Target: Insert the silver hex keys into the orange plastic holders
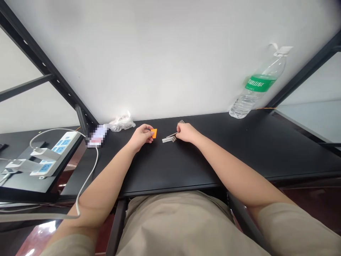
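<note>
Between the thumb and fingers of my left hand is a small flat orange piece, held just above the black table. My right hand pinches one thin metal rod, which points left. Just below that rod, several L-shaped metal keys lie side by side on the table, between my two hands. More thin metal pieces show behind my right hand, partly hidden by it.
The black table meets a white wall. A crumpled clear plastic bag lies at the back left, beside a blurred packet. An upright plastic bottle stands at the back right. A power strip and white cable are at left.
</note>
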A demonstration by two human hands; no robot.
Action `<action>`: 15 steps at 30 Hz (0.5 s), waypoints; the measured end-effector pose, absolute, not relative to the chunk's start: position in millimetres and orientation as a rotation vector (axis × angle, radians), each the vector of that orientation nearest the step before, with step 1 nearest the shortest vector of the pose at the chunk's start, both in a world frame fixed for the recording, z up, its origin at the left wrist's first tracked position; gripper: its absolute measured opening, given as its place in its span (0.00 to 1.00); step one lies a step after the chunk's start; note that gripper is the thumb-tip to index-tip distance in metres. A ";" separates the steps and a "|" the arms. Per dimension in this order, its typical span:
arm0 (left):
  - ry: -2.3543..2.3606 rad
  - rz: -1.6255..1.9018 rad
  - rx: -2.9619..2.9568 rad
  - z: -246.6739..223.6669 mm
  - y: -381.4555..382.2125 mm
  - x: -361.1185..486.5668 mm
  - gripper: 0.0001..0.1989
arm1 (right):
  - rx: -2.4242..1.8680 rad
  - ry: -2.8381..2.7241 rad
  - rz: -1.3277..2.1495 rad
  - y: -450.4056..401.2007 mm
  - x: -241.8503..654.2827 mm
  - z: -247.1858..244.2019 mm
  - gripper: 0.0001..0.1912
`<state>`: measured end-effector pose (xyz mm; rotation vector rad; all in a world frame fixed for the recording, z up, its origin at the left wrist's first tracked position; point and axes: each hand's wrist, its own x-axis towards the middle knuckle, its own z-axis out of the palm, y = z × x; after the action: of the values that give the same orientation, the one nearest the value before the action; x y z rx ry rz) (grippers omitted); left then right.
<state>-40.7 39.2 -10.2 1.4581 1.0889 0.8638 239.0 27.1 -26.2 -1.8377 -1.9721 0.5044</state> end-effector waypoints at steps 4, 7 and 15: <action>1.084 0.866 1.392 -10.0 40.0 -42.3 0.16 | -1.619 -1.839 0.630 24.7 239.8 -21.6 0.10; 1.067 0.860 1.365 -10.2 40.0 -42.4 0.16 | -1.382 -1.677 0.841 20.9 233.6 -20.5 0.09; 1.003 0.872 1.298 -9.9 40.4 -43.0 0.16 | -1.138 -1.757 0.701 7.2 216.4 -16.8 0.07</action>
<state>-43.0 40.4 -9.9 1.2978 1.0032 0.8724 216.4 7.2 -16.8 -1.1378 -1.7572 0.7006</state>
